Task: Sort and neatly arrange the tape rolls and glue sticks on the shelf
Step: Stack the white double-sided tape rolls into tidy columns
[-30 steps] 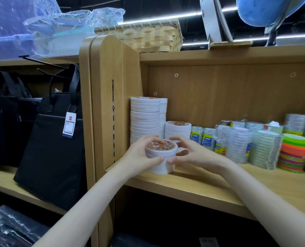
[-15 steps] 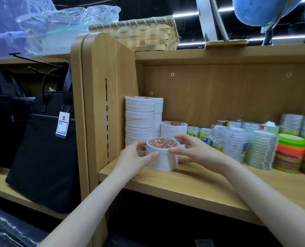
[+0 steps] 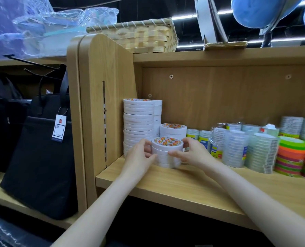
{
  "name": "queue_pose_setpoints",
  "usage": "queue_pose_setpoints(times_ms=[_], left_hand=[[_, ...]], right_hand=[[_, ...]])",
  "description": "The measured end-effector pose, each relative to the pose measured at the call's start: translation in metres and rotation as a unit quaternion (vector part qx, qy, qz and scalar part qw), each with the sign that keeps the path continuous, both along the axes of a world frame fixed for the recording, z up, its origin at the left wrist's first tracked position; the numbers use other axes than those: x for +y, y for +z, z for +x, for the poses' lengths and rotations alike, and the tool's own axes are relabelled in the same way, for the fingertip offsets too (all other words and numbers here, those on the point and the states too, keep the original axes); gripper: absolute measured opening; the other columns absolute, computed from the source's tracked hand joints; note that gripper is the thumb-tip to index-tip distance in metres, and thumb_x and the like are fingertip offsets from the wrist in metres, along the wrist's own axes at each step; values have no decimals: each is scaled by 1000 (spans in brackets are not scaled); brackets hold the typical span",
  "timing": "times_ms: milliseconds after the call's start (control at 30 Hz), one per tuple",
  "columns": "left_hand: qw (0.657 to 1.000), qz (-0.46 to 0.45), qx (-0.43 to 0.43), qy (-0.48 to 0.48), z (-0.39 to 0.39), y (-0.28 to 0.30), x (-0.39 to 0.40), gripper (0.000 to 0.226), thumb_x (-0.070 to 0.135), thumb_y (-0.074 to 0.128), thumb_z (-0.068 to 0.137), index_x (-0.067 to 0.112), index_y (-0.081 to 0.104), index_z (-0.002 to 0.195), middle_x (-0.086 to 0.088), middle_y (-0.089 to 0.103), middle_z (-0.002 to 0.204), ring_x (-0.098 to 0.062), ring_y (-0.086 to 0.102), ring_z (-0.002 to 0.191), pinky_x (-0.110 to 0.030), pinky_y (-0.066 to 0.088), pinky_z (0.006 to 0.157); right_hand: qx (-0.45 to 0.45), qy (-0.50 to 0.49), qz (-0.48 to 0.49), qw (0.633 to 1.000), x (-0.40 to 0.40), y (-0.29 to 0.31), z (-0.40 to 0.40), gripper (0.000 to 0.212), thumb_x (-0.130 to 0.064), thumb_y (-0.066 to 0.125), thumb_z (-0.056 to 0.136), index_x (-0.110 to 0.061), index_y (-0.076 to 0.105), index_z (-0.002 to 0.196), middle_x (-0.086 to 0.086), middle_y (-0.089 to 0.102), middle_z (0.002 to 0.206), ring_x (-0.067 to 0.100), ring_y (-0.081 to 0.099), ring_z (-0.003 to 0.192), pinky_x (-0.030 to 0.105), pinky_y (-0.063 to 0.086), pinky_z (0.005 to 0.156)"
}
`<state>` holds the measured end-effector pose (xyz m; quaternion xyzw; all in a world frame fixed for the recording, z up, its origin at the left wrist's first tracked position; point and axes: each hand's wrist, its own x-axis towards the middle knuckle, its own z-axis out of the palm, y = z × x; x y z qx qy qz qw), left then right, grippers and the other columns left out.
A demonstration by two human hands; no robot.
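Two hands, one short stack. Largest first: wooden shelf (image 3: pixel 192 186), side panel at left, back wall behind, wide bare board toward the front edge w/ plenty of room for sliding. Tall stack of white tape rolls (image 3: pixel 138 125) sits in the back-left corner against the panel; mid stack (image 3: pixel 173 130) just right of it. Clear tape packs (image 3: pixel 235 148) and coloured rolls (image 3: pixel 290 157) run off to the right.

Short stack of white tape rolls (image 3: pixel 167 152) stands on the board, axis upright, directly in front of the other two, touching or nearly so; can't tell which. Left hand (image 3: pixel 139 159) cups its left side, right hand (image 3: pixel 192 154) its right, fingers curled round the wall, thumbs at front. Stack sits between both palms, equally near each.

Judgement: squaring the rolls up. Room is tight behind and to the left, free only toward the front.
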<state>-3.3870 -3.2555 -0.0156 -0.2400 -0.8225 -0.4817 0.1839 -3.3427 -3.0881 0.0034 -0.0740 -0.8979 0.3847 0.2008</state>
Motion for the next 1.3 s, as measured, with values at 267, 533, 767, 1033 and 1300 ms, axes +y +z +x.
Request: queue_pose_setpoints(times_ms=[267, 533, 767, 1033, 1300], left_hand=[[987, 27, 117, 104, -2, 8, -29, 61, 9, 60, 84, 17, 35, 139, -3, 35, 134, -20, 40, 123, -37, 35, 105], [988, -41, 143, 43, -11, 12, -28, 79, 13, 54, 91, 14, 0, 148, 5, -6, 157, -12, 8, 144, -18, 14, 111], [990, -47, 127, 26, -14, 11, -29, 82, 11, 49, 92, 17, -10, 148, 12, -14, 153, -15, 10, 144, -29, 28, 109], [995, -57, 79, -5, -12, 13, -34, 84, 13, 51, 91, 16, -12, 147, 5, -17, 155, -10, 1, 144, -5, 10, 98], [999, -44, 13, -8, -9, 9, -39, 80, 21, 50, 93, 21, -8, 149, 3, -8, 157, -11, 7, 143, -9, 9, 95]], right_hand=[[155, 45, 27, 987, -21, 56, -10, 55, -33, 71, 80, -21, 49, 129, 5, 51, 127, 18, 54, 110, 28, 43, 92], [145, 109, -50, 982, -60, 79, -56, 77, -33, 77, 73, -18, 37, 138, 6, 50, 134, 17, 50, 119, 28, 45, 94], [148, 90, -42, 984, -67, 68, -65, 93, -31, 80, 70, -21, 24, 145, 4, 45, 140, 20, 43, 128, 31, 39, 102], [206, 92, -63, 972, -88, 46, -76, 94, -37, 75, 75, -3, 19, 143, 10, 38, 144, 23, 37, 133, 40, 32, 109], [171, 147, -65, 972, -71, 39, -63, 74, -24, 81, 69, -15, 37, 129, -2, 55, 127, 13, 52, 117, 32, 42, 100]])
